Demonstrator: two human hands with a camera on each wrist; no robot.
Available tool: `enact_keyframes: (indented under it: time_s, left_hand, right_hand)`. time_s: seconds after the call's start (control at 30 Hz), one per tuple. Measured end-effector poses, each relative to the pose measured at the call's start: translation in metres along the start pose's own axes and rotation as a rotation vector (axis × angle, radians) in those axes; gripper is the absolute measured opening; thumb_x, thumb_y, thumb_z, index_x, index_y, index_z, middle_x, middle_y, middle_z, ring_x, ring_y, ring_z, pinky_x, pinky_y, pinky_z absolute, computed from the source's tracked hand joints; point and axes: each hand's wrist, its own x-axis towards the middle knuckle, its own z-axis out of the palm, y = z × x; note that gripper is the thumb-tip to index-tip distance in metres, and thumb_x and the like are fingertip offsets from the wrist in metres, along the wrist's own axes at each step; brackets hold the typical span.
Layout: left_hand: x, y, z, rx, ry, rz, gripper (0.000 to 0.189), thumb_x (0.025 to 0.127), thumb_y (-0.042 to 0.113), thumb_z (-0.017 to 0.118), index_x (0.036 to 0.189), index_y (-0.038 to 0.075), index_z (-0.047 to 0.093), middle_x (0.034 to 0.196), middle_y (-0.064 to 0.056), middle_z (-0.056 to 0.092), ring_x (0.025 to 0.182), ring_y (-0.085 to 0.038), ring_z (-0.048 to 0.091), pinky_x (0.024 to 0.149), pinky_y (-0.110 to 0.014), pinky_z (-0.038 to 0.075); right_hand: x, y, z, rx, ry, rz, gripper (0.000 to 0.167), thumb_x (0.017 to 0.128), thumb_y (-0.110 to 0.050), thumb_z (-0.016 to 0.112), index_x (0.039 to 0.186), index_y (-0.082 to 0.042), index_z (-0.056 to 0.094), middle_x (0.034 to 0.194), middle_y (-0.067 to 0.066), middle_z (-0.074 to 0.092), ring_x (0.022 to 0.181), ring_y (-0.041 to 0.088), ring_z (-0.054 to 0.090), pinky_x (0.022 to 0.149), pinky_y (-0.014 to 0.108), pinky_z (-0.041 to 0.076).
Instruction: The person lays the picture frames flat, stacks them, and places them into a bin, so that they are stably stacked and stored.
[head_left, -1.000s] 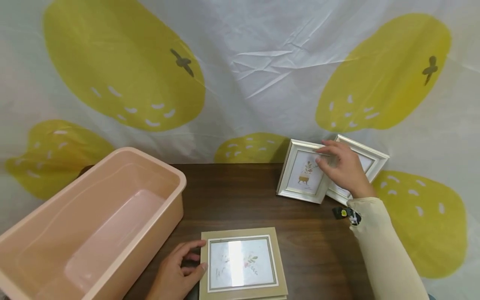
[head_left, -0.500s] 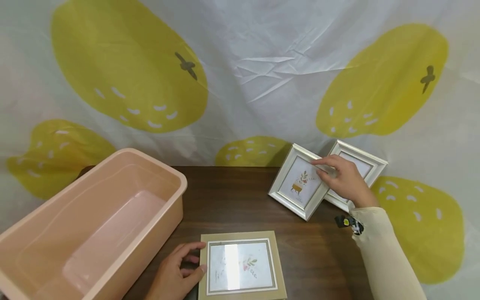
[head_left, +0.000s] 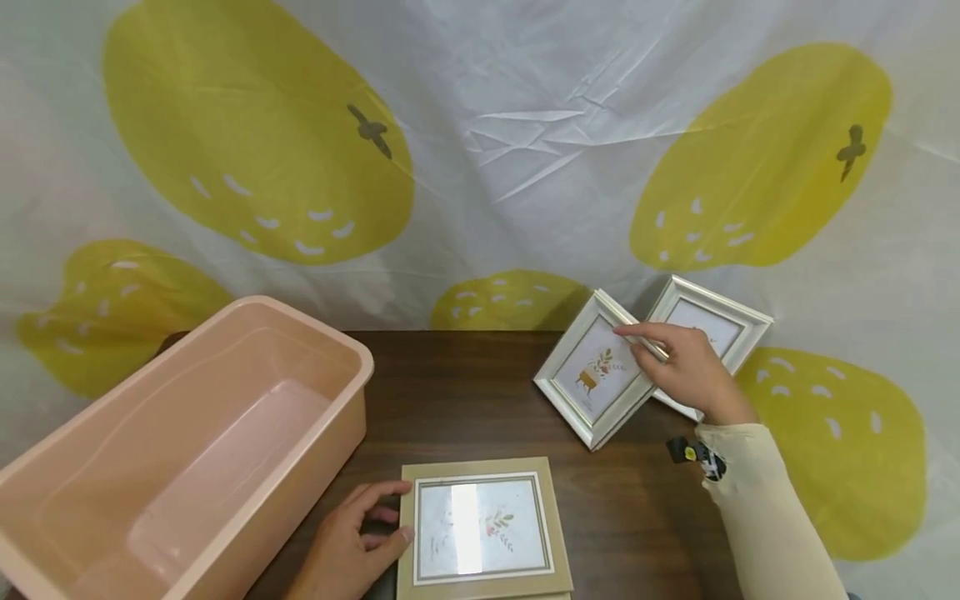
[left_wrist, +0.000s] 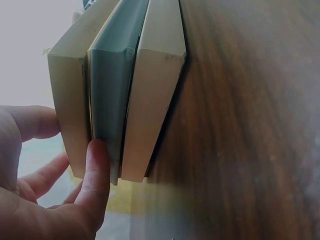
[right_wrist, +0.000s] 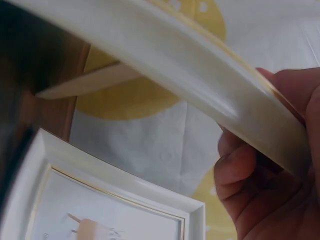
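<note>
My right hand point(head_left: 690, 367) pinches the upper right edge of a silver-white picture frame point(head_left: 546, 375), which tilts on one corner and shows a plant in a brown pot. Behind it, to the right, a second silver-white picture frame point(head_left: 753, 321) leans on the wall cloth, partly covered by the hand. In the right wrist view, fingers and thumb point(right_wrist: 280, 185) close round the frame's edge point(right_wrist: 200, 95). With thumb and fingertips my left hand point(head_left: 352, 542) touches the left side of stacked picture frames point(head_left: 480, 465). The left wrist view shows beige frames point(left_wrist: 160, 30) either side of a grey-green one point(left_wrist: 112, 85).
A deep pink plastic bin point(head_left: 360, 354) stands at the left on the dark wooden table point(head_left: 450, 408). White cloth point(head_left: 517, 208) printed with yellow fruit hangs behind the table.
The front silver-white frame has turned so that its lower end came forward and left onto a corner, the right hand moving slightly down with it. The left hand stays at the stack.
</note>
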Motion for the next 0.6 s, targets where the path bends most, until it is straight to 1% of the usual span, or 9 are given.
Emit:
enact_keyframes:
  time_s: [0.07, 0.17, 0.23, 0.33, 0.4, 0.5, 0.57, 0.6]
  left_hand:
    - [0.000, 0.000, 0.000, -0.006, -0.002, -0.002, 0.045, 0.087, 0.014, 0.087, 0.129, 0.022, 0.071, 0.130, -0.005, 0.068, 0.104, -0.014, 0.067, 0.077, -0.019, 0.061]
    - [-0.001, -0.001, 0.000, -0.016, -0.003, -0.008, 0.046, 0.087, 0.012, 0.087, 0.129, 0.021, 0.071, 0.130, -0.005, 0.067, 0.105, -0.015, 0.067, 0.078, -0.020, 0.061]
    - [-0.002, -0.002, 0.001, -0.019, 0.003, -0.011, 0.046, 0.086, 0.011, 0.087, 0.128, 0.022, 0.071, 0.130, -0.005, 0.067, 0.105, -0.015, 0.067, 0.077, -0.021, 0.061]
    - [-0.002, -0.002, 0.001, -0.019, 0.010, -0.010, 0.046, 0.086, 0.010, 0.087, 0.128, 0.022, 0.071, 0.130, -0.005, 0.067, 0.105, -0.015, 0.067, 0.077, -0.021, 0.062]
    - [-0.002, -0.002, 0.000, -0.015, 0.009, -0.004, 0.047, 0.086, 0.011, 0.087, 0.128, 0.022, 0.071, 0.130, -0.005, 0.067, 0.105, -0.015, 0.067, 0.077, -0.021, 0.061]
    - [-0.001, -0.002, -0.001, -0.001, -0.001, 0.009, 0.046, 0.087, 0.012, 0.087, 0.129, 0.022, 0.071, 0.130, -0.005, 0.066, 0.105, -0.015, 0.067, 0.076, -0.020, 0.061]
    - [0.000, -0.001, -0.001, 0.015, -0.008, 0.017, 0.046, 0.087, 0.013, 0.087, 0.129, 0.022, 0.071, 0.131, -0.006, 0.066, 0.105, -0.015, 0.068, 0.076, -0.019, 0.061]
    - [0.001, -0.001, -0.002, 0.022, -0.010, 0.022, 0.045, 0.088, 0.013, 0.086, 0.129, 0.022, 0.071, 0.131, -0.006, 0.066, 0.105, -0.016, 0.068, 0.076, -0.019, 0.061]
  right_hand:
    - [-0.003, -0.002, 0.001, 0.006, 0.043, 0.001, 0.032, 0.096, -0.003, 0.070, 0.121, -0.019, 0.081, 0.112, 0.006, 0.082, 0.078, 0.014, 0.064, 0.076, 0.029, 0.049]
    - [-0.010, -0.004, 0.004, 0.016, 0.109, 0.008, 0.032, 0.094, -0.001, 0.071, 0.119, -0.018, 0.082, 0.112, 0.005, 0.082, 0.078, 0.014, 0.065, 0.076, 0.020, 0.045]
    - [-0.014, -0.005, 0.006, 0.032, 0.135, 0.013, 0.033, 0.094, 0.001, 0.071, 0.119, -0.018, 0.081, 0.113, 0.005, 0.082, 0.084, 0.015, 0.068, 0.079, 0.016, 0.045]
    - [-0.020, -0.007, 0.006, 0.047, 0.168, 0.014, 0.035, 0.093, 0.003, 0.072, 0.120, -0.017, 0.081, 0.114, 0.006, 0.081, 0.100, 0.013, 0.072, 0.089, 0.010, 0.045]
    - [-0.023, -0.009, 0.005, 0.078, 0.189, 0.020, 0.035, 0.093, 0.005, 0.071, 0.121, -0.015, 0.080, 0.115, 0.009, 0.081, 0.106, 0.005, 0.070, 0.094, 0.006, 0.043]
    - [-0.028, -0.015, 0.002, 0.140, 0.227, 0.033, 0.035, 0.092, 0.008, 0.071, 0.120, -0.011, 0.080, 0.115, 0.015, 0.079, 0.110, -0.009, 0.063, 0.097, 0.004, 0.042]
    - [-0.031, -0.020, -0.001, 0.189, 0.244, 0.048, 0.034, 0.093, 0.009, 0.070, 0.120, -0.009, 0.079, 0.115, 0.018, 0.079, 0.111, -0.015, 0.060, 0.097, 0.004, 0.042]
    - [-0.033, -0.023, -0.002, 0.213, 0.251, 0.054, 0.034, 0.093, 0.009, 0.070, 0.120, -0.009, 0.079, 0.115, 0.018, 0.078, 0.111, -0.015, 0.060, 0.097, 0.004, 0.043]
